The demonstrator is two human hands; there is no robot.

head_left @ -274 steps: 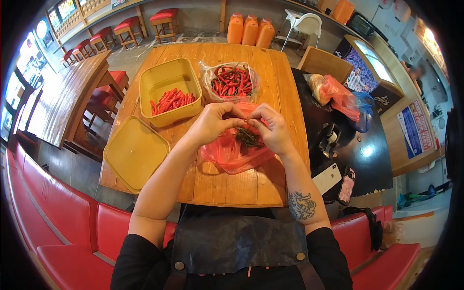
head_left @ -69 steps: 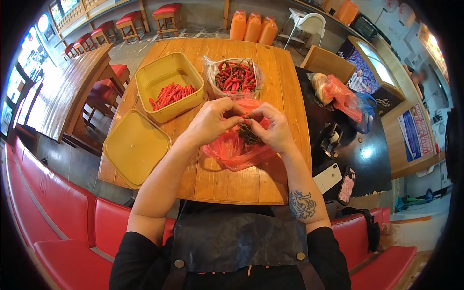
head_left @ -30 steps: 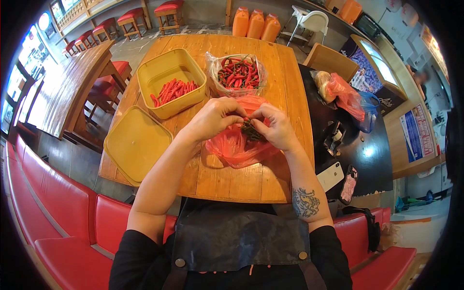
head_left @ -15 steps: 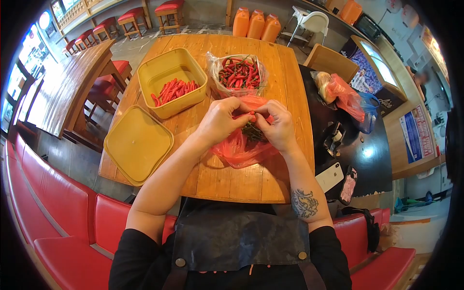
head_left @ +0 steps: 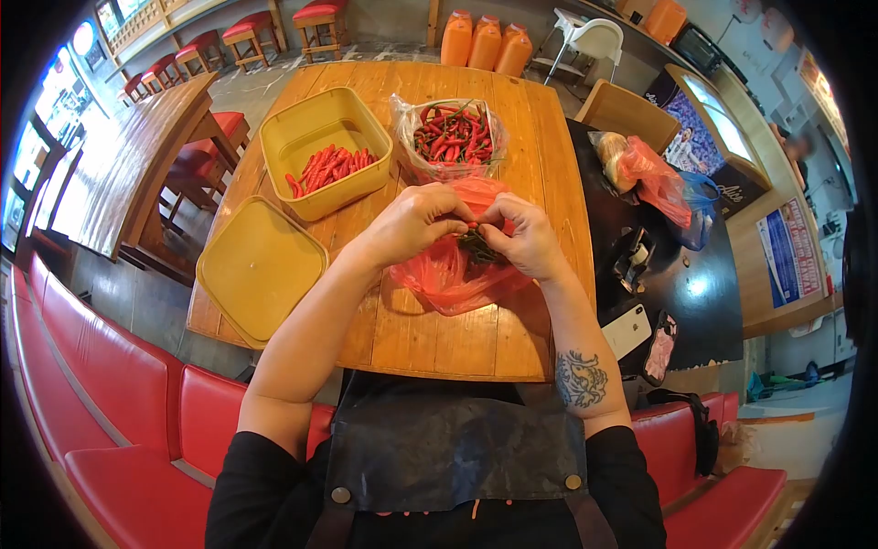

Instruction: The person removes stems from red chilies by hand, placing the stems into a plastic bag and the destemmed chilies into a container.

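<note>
My left hand and my right hand meet over the table, both closed in a pinch. Between their fingertips is a small red chili pepper, mostly covered by the fingers. Green chili stems lie just below, in a spread red plastic bag. Beyond my hands, a clear plastic bag holds many red chilies with stems on. To the left, a yellow plastic tub has a pile of stemless red chilies in it.
The tub's yellow lid lies flat on the wooden table. On the black table at right are a white phone, a pink-cased phone and plastic bags. Red bench seats stand close by.
Both hands have shifted slightly, and the chili between the fingertips shows less than before. The tub, lid and bags stay in place.
</note>
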